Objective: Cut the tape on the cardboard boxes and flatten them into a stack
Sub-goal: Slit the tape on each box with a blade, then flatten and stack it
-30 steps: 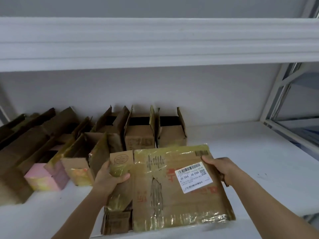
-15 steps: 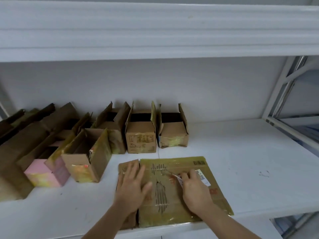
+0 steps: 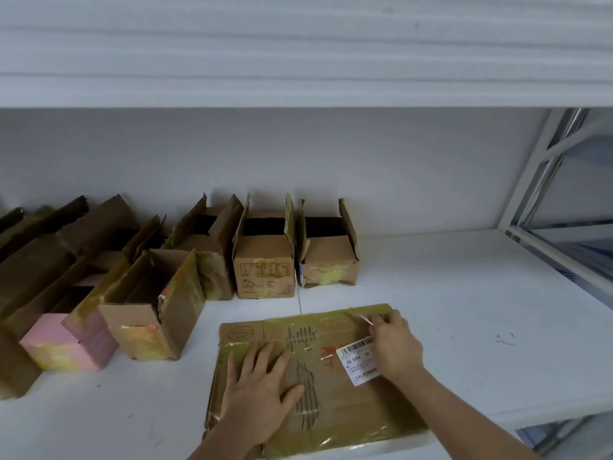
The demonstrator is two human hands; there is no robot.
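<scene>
Flattened box [image 3: 331,393] on white shelf [image 3: 464,310], left hand [image 3: 262,393] pressing flat, fingers released, right hand [image 3: 394,346] pinching small white strip [image 3: 365,319], open boxes [image 3: 265,257] behind

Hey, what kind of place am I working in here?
Likely a storeroom or packing area: a white shelf bears a row of opened cardboard boxes and a flattened, taped box with a shipping label.

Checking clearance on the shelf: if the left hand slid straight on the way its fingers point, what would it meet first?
The left hand lies flat on the flattened brown cardboard box, fingers pointing away. Straight on, it would probably first meet the upright open brown cardboard box with printed front; depth is uncertain.
</scene>
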